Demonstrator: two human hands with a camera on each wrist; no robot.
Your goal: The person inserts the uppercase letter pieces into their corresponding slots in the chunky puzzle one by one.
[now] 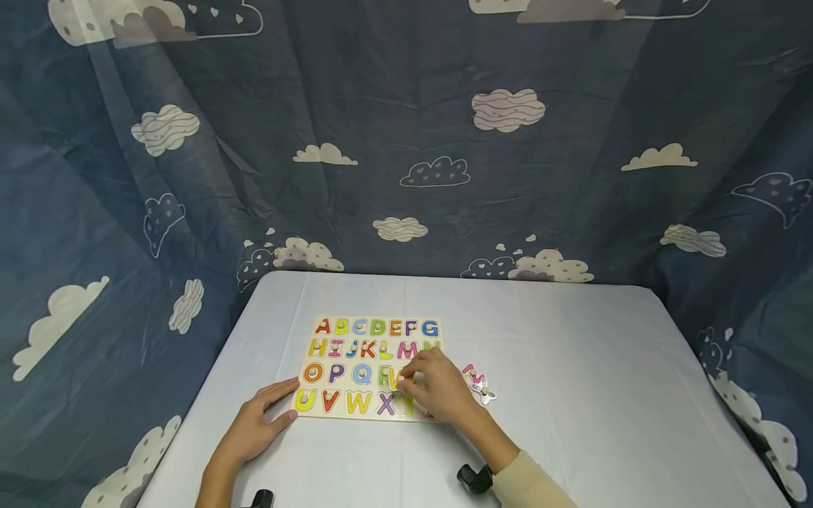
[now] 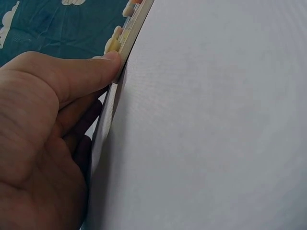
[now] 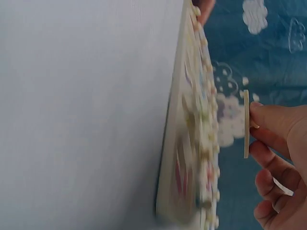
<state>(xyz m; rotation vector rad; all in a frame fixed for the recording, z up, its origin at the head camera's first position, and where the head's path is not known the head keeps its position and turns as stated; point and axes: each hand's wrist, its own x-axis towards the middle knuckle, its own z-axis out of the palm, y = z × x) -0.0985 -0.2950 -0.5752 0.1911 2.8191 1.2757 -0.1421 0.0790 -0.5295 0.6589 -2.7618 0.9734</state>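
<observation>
A wooden alphabet puzzle board (image 1: 346,417) lies flat on the white table, filled with colourful knobbed letters from A at top left. My left hand (image 1: 255,421) rests at its lower left corner, fingers along the left side and thumb (image 2: 108,67) against the edge. Over the right part of the third row, my right hand (image 1: 438,386) pinches a yellow-orange letter piece (image 1: 394,379) by its knob. In the right wrist view this letter piece (image 3: 246,124) appears edge-on, held above the board. My fingers hide part of it, so which letter it is I cannot tell.
Just right of the board lie loose letter pieces, a pink one (image 1: 470,371) and a pale one (image 1: 485,392), partly behind my right hand. The white table (image 1: 571,395) extends to the right. A dark blue cloth (image 1: 381,92) with cloud prints hangs behind and at both sides.
</observation>
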